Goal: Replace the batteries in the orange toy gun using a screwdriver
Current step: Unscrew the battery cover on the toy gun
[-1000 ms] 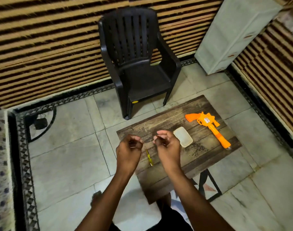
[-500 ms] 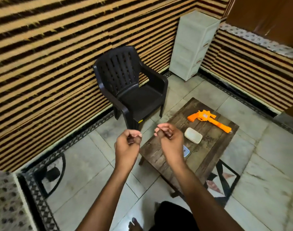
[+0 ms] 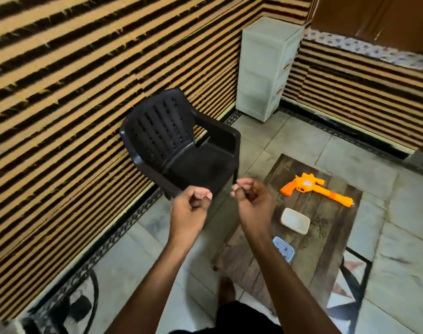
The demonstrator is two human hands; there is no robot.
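Orange toy gun (image 3: 311,188) lies flat on the table (image 3: 330,239); both hands (image 3: 191,208) (image 3: 252,206) curled, holding nothing visible.

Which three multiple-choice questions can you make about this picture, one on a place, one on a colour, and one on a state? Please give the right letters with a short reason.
1. Where does the toy gun lie?
A. on the wooden table
B. on the chair seat
C. on the floor tiles

2. What colour is the chair?
A. white
B. black
C. orange

3. How are the left hand and the right hand?
A. both flat on the table
B. one holds the toy gun
C. both raised in the air with fingers curled, apart from each other

Answers:
1 A: the gun rests on the far part of the table, beyond the white dish.
2 B: the plastic chair by the striped wall is black.
3 C: both hands hover above the floor and table edge, touching neither the gun nor each other; whether they pinch something small is too unclear to tell.
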